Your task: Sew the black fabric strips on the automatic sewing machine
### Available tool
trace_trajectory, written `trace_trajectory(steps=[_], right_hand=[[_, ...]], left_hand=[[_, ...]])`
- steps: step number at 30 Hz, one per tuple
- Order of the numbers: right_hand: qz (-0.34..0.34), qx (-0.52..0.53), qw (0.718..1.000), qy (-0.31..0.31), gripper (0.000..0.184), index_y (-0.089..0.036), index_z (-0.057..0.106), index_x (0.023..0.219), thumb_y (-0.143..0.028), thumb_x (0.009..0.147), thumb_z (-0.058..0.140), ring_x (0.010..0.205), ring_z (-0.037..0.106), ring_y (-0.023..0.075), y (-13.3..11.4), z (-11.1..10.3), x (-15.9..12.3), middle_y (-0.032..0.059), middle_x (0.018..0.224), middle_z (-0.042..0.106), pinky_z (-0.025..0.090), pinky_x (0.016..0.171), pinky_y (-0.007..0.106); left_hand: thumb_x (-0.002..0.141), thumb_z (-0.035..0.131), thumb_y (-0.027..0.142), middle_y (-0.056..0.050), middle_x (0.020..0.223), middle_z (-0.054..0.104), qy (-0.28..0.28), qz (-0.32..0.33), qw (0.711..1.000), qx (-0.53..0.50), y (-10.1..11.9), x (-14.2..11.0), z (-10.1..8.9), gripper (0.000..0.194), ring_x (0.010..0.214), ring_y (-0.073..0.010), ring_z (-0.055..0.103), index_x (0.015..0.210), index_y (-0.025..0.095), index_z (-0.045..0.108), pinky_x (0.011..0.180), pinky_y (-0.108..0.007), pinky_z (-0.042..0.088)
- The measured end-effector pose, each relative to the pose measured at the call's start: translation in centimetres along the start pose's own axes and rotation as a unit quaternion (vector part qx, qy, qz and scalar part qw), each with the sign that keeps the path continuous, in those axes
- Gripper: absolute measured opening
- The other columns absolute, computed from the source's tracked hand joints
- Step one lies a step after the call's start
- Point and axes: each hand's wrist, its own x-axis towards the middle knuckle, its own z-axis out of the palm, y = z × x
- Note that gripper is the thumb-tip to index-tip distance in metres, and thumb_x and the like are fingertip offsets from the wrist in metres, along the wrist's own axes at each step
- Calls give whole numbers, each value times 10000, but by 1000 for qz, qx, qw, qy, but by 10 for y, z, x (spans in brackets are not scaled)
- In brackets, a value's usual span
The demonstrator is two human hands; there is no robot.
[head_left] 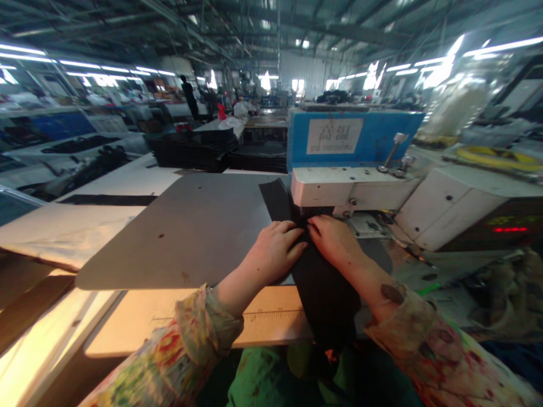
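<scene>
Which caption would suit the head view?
Left hand and right hand on a black strip, beside a blue-and-white machine.

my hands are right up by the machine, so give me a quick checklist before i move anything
1. Left hand on the black strip: ok, its fingers rest on it.
2. Right hand on the strip: ok, fingertips at its right side.
3. Fingers clear of the white machine head: looks not ok, the right fingertips sit very close to its lower edge.
4. Area under the head: cannot tell, dark and partly hidden by the hands.
5. Sleeves off the wrists: ok, both cuffs sit back on the forearms.
6. Display: lit red, but reading cannot tell, too blurred.
</scene>
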Motion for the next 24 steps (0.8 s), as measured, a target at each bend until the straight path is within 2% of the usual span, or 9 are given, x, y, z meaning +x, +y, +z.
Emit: trace_trajectory(steps=[24], right_hand=[[5,-8,1000,-12,243,-160,579,997,-202,864,379,890,570,168,0,-1,-1,79,988,620,404,775,243]], left_hand=[[854,407,344,-71,1089,559,5,6,1000,-5,0,0,0,314,982,-198,493,1074,182,563,880,-352,407]])
